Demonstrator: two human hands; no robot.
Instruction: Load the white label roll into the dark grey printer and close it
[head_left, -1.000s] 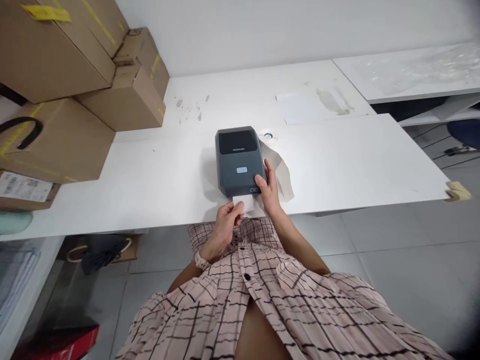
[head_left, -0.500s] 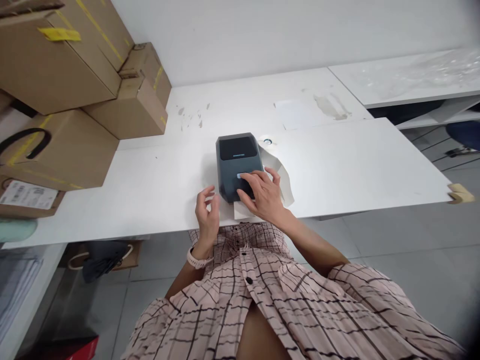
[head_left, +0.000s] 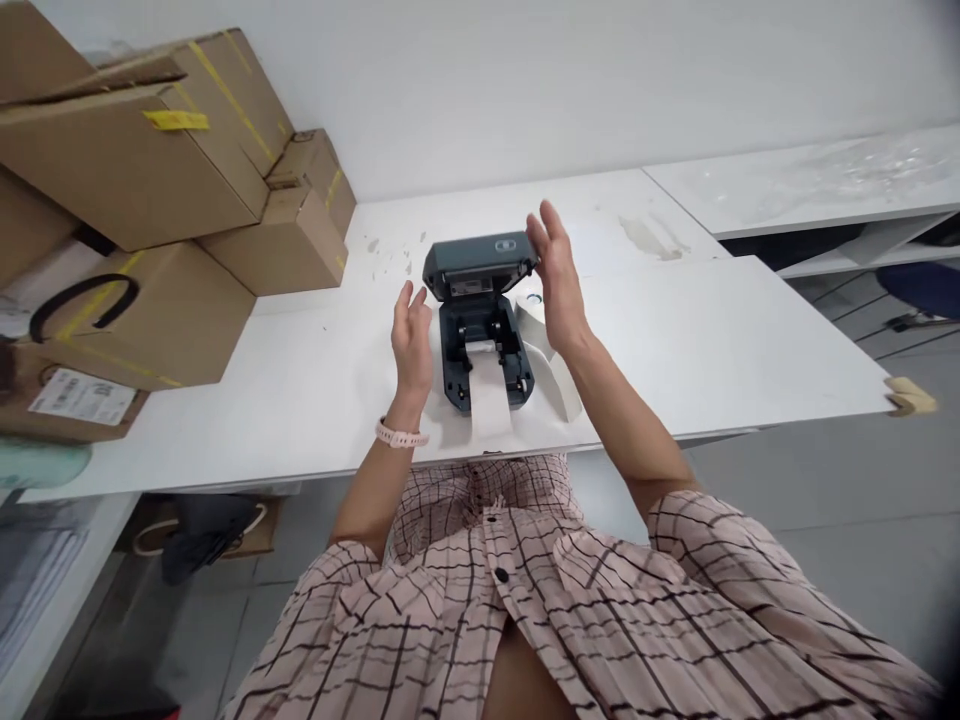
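A dark grey label printer [head_left: 480,340] sits near the front edge of the white table [head_left: 712,340], its lid [head_left: 480,265] swung up and back. Inside, a white label strip [head_left: 487,395] runs out over the front toward me. My left hand [head_left: 412,340] rests against the printer's left side, fingers extended, touching the lid's lower corner. My right hand [head_left: 555,275] is flat against the lid's right edge, fingers stretched upward. Neither hand grips anything.
Stacked cardboard boxes [head_left: 150,200] fill the table's left end against the wall. Loose backing paper [head_left: 559,385] curls to the right of the printer. A second white surface [head_left: 810,180] and shelf stand at the right. Bags lie on the floor under the table [head_left: 202,515].
The printer lid, closed before, now stands open. My left hand let go of the label stub and moved to the printer's side; my right hand went from the top button to the lid's edge.
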